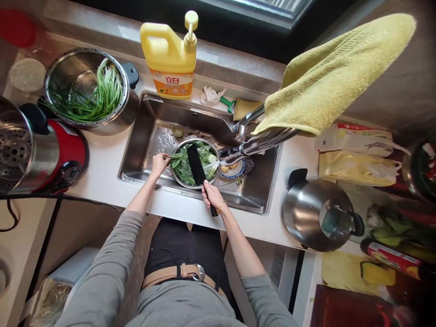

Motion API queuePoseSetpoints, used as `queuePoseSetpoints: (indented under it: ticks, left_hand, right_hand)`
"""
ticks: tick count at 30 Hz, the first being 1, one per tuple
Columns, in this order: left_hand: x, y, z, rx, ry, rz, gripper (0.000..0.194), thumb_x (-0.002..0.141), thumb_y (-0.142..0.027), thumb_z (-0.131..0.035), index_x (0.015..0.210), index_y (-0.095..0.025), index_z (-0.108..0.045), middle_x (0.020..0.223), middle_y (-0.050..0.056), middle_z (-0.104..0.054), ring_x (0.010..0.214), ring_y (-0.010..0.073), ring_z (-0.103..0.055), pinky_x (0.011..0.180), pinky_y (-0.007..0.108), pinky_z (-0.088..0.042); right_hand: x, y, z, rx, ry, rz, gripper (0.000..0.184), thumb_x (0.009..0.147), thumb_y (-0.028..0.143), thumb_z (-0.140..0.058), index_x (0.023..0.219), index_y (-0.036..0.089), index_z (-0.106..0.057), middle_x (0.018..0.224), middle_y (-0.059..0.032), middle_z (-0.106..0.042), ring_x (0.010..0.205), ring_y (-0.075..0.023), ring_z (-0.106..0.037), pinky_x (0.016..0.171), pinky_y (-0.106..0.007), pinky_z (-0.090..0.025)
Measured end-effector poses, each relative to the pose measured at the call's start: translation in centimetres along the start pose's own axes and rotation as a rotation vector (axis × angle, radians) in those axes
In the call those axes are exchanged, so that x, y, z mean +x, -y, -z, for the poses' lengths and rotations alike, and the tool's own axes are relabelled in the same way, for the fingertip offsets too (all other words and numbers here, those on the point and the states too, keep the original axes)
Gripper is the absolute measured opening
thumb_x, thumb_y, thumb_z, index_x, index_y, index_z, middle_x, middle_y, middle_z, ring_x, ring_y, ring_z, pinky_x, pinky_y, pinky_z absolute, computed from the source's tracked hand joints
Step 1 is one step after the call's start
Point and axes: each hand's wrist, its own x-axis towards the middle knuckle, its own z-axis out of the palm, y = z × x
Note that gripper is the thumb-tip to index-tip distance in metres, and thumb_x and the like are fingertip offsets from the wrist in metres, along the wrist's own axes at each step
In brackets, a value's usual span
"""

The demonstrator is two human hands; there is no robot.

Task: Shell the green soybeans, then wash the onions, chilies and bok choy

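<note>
A black-bladed kitchen knife (195,164) is in my right hand (213,194), its dark handle gripped near the sink's front edge. The broad blade lies over a round metal bowl (172,171) filled with leafy greens (184,164). At the bowl's left rim my left hand (160,164) is closed, its fingers pinching some of the green leaves. The bowl sits inside the steel sink (153,113). Water runs from the faucet (235,156) into the bowl's right side. Just right of it is a blue-and-white dish (242,169), partly hidden by the faucet.
A yellow towel (327,81) drapes over the faucet. Behind the sink stand a yellow detergent bottle (172,68) and a sponge (245,109). On the left is a pot of scallions (109,91) beside a red appliance (68,150); a metal pot (306,213) stands on the right.
</note>
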Motion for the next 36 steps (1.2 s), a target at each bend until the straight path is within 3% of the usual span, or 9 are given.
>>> queuePoseSetpoints:
  ticks: [7,14,18,22,25,28,31,34,36]
  left_hand:
    - [0.7,2.4,0.9,-0.589,0.036,0.303,0.021,0.068,-0.022,-0.071,0.085,-0.010,-0.068,0.063,0.001,-0.065,0.058,0.0129,-0.063,0.060,0.026,-0.055]
    - [0.6,2.4,0.9,-0.355,-0.055,0.202,0.015,0.069,-0.026,-0.070,0.079,-0.016,-0.073,0.071,0.003,-0.071,0.065,0.0144,-0.064,0.064,0.024,-0.051]
    - [-0.1,0.5,0.2,-0.424,0.033,0.131,0.017,0.069,-0.026,-0.069,0.081,-0.015,-0.074,0.077,0.005,-0.073,0.073,0.0166,-0.066,0.068,0.025,-0.051]
    - [-0.2,0.2,2.5,-0.414,-0.037,0.049,0.026,0.076,-0.031,-0.062,0.094,-0.014,-0.073,0.089,0.007,-0.073,0.083,0.0196,-0.067,0.077,0.029,-0.053]
    - [0.4,1.3,5.0,-0.145,-0.231,0.070,0.037,0.082,-0.024,-0.053,0.115,-0.015,-0.067,0.114,0.013,-0.068,0.111,0.0258,-0.060,0.099,0.039,-0.046]
    - [1.0,1.9,5.4,0.130,-0.283,0.104,0.053,0.082,-0.021,-0.052,0.135,-0.015,-0.053,0.144,0.017,-0.045,0.140,0.0335,-0.031,0.114,0.053,-0.023]
    - [1.0,0.9,3.1,0.234,-0.186,-0.039,0.050,0.089,-0.029,-0.044,0.137,-0.016,-0.051,0.151,0.016,-0.037,0.145,0.0307,-0.020,0.117,0.052,-0.013]
    - [0.5,-1.4,-0.9,0.260,0.051,-0.308,0.053,0.092,-0.035,-0.039,0.142,-0.016,-0.044,0.154,0.013,-0.033,0.144,0.0262,-0.023,0.119,0.045,-0.012]
    - [0.1,-3.2,-4.0,0.317,0.177,-0.447,0.067,0.089,-0.046,-0.047,0.149,-0.020,-0.033,0.159,0.012,-0.020,0.147,0.0311,-0.012,0.118,0.050,-0.006]
  right_hand:
    - [5.1,1.3,-7.1,0.061,0.080,-0.024,0.051,0.087,0.068,-0.039,0.069,0.021,-0.040,0.044,0.0105,-0.039,0.024,-0.0035,-0.032,0.025,-0.017,-0.026]
    - [6.2,1.1,-10.3,0.054,0.038,-0.077,0.050,0.089,0.067,-0.036,0.069,0.021,-0.038,0.042,0.0105,-0.037,0.024,-0.0044,-0.032,0.025,-0.017,-0.027]
    - [7.8,1.1,-12.5,0.128,-0.001,-0.130,0.051,0.087,0.070,-0.035,0.070,0.022,-0.038,0.041,0.0108,-0.036,0.025,-0.0045,-0.032,0.026,-0.017,-0.028]
    - [8.6,1.4,-13.6,0.153,-0.035,-0.153,0.048,0.090,0.065,-0.035,0.070,0.022,-0.037,0.041,0.0110,-0.036,0.025,-0.0045,-0.033,0.026,-0.017,-0.028]
    - [7.7,1.9,-12.5,0.143,0.022,-0.092,0.048,0.090,0.065,-0.035,0.070,0.021,-0.038,0.044,0.0107,-0.037,0.025,-0.0039,-0.032,0.026,-0.016,-0.027]
    - [6.1,2.6,-9.7,0.095,0.057,-0.008,0.049,0.087,0.068,-0.037,0.071,0.021,-0.039,0.047,0.0103,-0.039,0.026,-0.0038,-0.032,0.026,-0.017,-0.026]
    - [4.9,3.2,-5.9,-0.035,-0.012,0.103,0.051,0.084,0.071,-0.039,0.070,0.022,-0.041,0.048,0.0091,-0.040,0.027,-0.0048,-0.034,0.027,-0.019,-0.025]
    - [4.1,3.6,-1.7,-0.246,-0.149,0.204,0.051,0.084,0.070,-0.040,0.067,0.022,-0.040,0.045,0.0078,-0.039,0.027,-0.0069,-0.037,0.029,-0.021,-0.027]
    - [3.5,3.6,0.8,-0.377,-0.226,0.231,0.051,0.085,0.069,-0.039,0.064,0.023,-0.039,0.042,0.0072,-0.039,0.028,-0.0087,-0.038,0.031,-0.022,-0.028]
